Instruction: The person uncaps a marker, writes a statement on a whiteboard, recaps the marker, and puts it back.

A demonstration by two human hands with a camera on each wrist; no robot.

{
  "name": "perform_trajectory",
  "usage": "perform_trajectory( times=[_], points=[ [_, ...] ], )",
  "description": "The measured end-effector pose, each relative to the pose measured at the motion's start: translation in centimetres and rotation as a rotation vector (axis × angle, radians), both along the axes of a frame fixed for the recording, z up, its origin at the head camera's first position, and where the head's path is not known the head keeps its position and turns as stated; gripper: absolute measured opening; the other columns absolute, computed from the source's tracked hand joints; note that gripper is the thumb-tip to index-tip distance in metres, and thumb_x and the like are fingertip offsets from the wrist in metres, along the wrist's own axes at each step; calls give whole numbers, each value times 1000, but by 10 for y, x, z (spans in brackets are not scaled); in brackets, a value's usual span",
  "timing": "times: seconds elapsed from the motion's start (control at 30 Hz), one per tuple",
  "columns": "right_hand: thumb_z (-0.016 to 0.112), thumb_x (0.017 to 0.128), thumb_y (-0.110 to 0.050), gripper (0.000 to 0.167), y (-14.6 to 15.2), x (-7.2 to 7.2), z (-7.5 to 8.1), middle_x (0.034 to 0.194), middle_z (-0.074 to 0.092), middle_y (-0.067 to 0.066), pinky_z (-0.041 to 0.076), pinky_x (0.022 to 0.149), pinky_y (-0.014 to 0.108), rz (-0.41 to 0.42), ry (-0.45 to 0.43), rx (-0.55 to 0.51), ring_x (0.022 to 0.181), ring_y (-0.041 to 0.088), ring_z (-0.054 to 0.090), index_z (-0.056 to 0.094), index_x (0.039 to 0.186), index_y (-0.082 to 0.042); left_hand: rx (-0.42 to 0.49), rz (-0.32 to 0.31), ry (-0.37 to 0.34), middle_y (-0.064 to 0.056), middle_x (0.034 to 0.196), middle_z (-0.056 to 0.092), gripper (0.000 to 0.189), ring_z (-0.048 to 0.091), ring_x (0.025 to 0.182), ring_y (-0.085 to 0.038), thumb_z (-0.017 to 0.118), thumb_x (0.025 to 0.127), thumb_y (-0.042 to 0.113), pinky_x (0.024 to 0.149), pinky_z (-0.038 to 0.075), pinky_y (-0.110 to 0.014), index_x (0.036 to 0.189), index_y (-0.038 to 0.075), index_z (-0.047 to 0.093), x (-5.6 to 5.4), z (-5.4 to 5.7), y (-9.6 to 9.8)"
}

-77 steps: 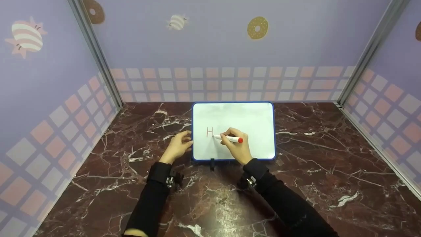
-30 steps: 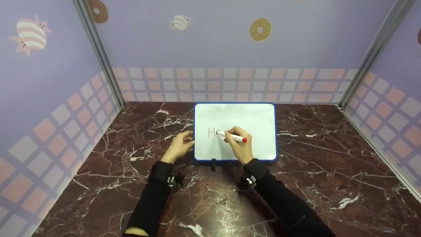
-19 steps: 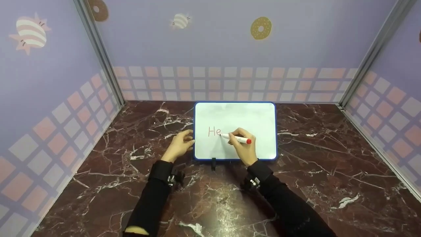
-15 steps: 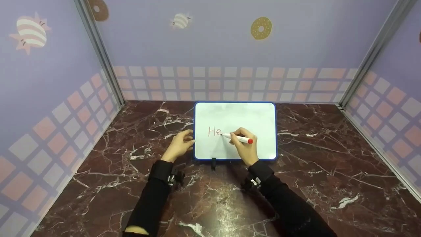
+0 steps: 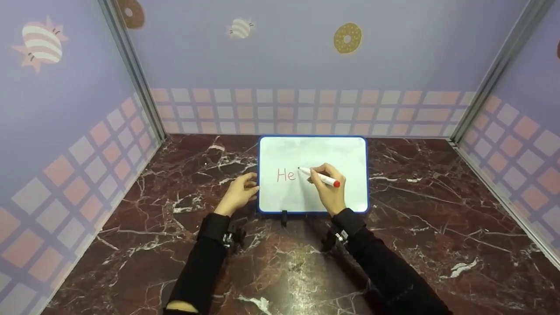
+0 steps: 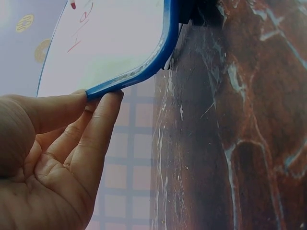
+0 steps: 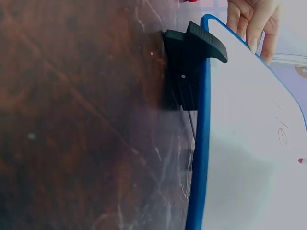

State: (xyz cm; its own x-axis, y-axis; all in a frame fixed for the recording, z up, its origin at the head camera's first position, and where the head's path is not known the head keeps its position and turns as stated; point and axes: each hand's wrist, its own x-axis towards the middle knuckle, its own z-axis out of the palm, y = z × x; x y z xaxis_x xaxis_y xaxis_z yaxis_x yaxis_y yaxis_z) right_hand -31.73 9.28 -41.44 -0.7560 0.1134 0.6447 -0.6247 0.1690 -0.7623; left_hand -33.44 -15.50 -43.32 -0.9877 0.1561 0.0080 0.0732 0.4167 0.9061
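Observation:
A blue-framed whiteboard (image 5: 315,151) stands propped at the back of the table, bearing the red letters "He" (image 5: 286,175). My left hand (image 5: 238,192) pinches its left edge. In the left wrist view, the thumb (image 6: 57,112) lies on the front of the frame and a finger (image 6: 103,117) behind it. My right hand (image 5: 331,188) holds a white marker (image 5: 326,178) with a red end. The dark tip points left at the board, just above and right of the "e". Only the marker's red tip (image 7: 301,161) shows in the right wrist view; the right hand is outside it.
A black clip-like stand (image 7: 192,67) grips the whiteboard's lower edge and rests on the dark red marbled tabletop (image 5: 437,245). Close behind the board rises a lilac back wall (image 5: 284,65) with a tile pattern. Side walls close in the table at left and right.
The "e" has been drawn beside the "H". My right hand has moved right with the marker, and its tip has lately risen off the end of the "e". The left hand keeps its place.

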Motion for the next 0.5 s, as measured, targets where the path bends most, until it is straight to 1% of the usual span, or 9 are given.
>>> perform_trajectory(
  times=[0.2,0.3,0.5],
  points=[
    [64,90,8,9,-2,-3,1,78,67,31,53,62,13,15,-11,8,69,42,68,63,84,14,0,-6,-17,-32,142,48,50,52,130,-42,52,100,1,100,55,-46,148,-2,39,1,0,0],
    [64,90,8,9,-2,-3,1,78,66,31,53,62,13,12,0,19,69,44,68,63,83,14,2,-8,-21,-32,142,47,50,52,131,-42,52,100,0,100,55,-45,148,-2,39,1,1,0],
    [65,88,10,10,0,1,0,74,67,28,50,58,11,2,12,69,65,42,67,64,79,14,-1,-2,-7,-32,140,49,49,53,129,-42,53,100,0,98,56,-45,147,-2,40,0,0,0]
  ],
)
